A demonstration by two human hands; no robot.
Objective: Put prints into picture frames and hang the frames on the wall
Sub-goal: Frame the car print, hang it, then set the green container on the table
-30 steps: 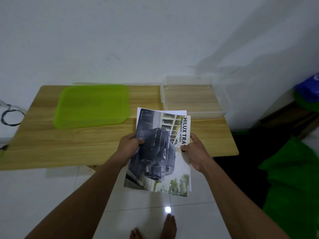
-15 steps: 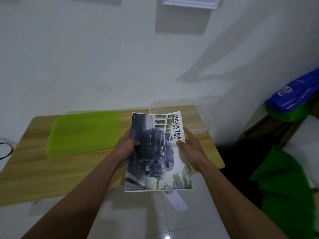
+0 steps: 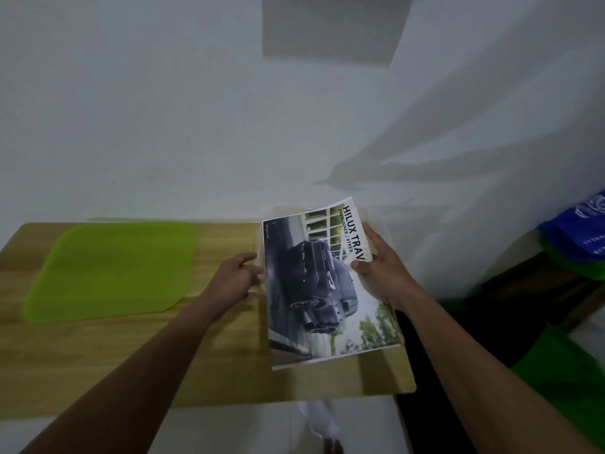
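The thin glossy paper prints [image 3: 322,286], a small stack with several sheet edges showing at the bottom, looked light and limp, likely to sag or slide apart if gripped at one corner only, so a hold along both long edges seemed the sound one. That was roughly how they were held: the right hand [image 3: 381,273] was closed on the upper right edge, thumb across the printed face and fingers behind, while the left hand [image 3: 237,278] sat against the left edge with its fingers curled toward the paper (whether it actually pinched the sheets or merely steadied them could not be told through the blur). The top sheet showed a dark pickup truck before a pale building and green trees, with a white strip of black lettering down the right side. The stack hung tilted above the right half of the light wooden table [image 3: 131,355], in front of the white wall [image 3: 163,109]. A flat translucent lime-green plastic tray [image 3: 111,273] lay on the table well to the left, apart from the prints.
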